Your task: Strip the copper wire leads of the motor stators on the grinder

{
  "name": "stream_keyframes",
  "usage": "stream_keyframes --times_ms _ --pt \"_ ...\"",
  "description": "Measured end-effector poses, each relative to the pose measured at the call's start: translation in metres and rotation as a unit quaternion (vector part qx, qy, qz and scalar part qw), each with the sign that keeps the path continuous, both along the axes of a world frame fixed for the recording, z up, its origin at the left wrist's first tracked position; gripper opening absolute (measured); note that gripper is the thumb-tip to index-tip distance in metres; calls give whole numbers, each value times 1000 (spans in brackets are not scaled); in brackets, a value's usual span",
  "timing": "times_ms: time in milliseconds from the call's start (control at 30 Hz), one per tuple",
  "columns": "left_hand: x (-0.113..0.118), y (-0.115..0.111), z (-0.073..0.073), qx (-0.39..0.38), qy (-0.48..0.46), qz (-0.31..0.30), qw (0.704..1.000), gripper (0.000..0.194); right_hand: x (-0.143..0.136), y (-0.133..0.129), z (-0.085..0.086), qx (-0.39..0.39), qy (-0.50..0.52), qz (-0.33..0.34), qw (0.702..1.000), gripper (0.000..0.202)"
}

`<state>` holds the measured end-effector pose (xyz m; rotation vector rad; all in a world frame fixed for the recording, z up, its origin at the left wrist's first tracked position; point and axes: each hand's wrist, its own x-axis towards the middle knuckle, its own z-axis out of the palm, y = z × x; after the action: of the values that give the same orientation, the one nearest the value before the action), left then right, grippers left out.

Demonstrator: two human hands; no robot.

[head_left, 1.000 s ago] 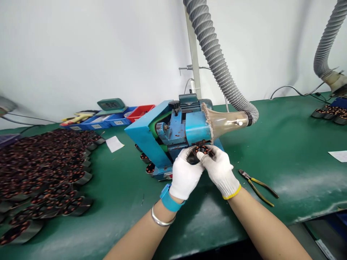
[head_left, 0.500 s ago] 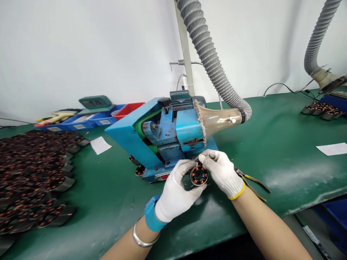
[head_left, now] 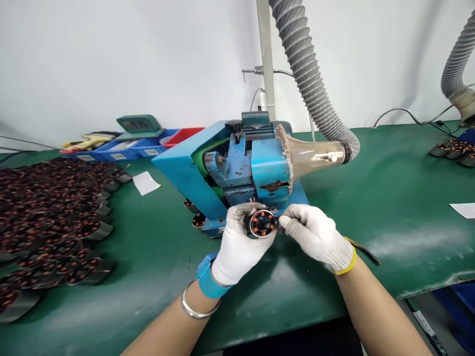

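Copper coils (head_left: 263, 214) stud the round, metal-rimmed ring (head_left: 262, 233) my left hand (head_left: 239, 244) clasps; whether my knit-gloved right hand (head_left: 313, 232), just right, grips anything, I cannot tell.

Our white-knit-gloved left hand (head_left: 239, 247) curled its fingers in a rounded grip, while our white-knit-gloved, yellow-cuffed right hand (head_left: 315, 232) pinched thumb towards forefinger just beside it; both bare forearms (head_left: 374, 301) reached forward, angling inward.

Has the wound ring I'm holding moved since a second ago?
Yes. Judged against the machine's blue guard, the wound ring has come away from it, toward you and slightly left.
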<state>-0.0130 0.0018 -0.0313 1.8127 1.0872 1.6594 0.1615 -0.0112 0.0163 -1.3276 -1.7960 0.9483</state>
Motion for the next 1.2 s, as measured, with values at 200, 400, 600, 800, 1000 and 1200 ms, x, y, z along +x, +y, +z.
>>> stream_keyframes --times_ms 200,400,600,800,1000,1200 --pt "-2 6 -5 13 -12 61 998 53 -1 4 -3 -30 118 -52 991 35" --pt "1 4 -9 47 8 14 999 49 -3 10 -14 -57 143 -15 988 30" --pt "-3 0 -11 14 63 30 997 56 8 18 -11 -20 134 -105 985 30" --pt "-1 -4 -2 -38 124 31 991 37 1 14 -12 -58 144 -71 985 40" --pt "5 -3 5 -175 -41 41 983 54 5 10 2 -83 48 -92 991 29" --pt "6 2 5 -215 -136 -76 964 61 -35 -5 -3 -45 59 -84 994 58"
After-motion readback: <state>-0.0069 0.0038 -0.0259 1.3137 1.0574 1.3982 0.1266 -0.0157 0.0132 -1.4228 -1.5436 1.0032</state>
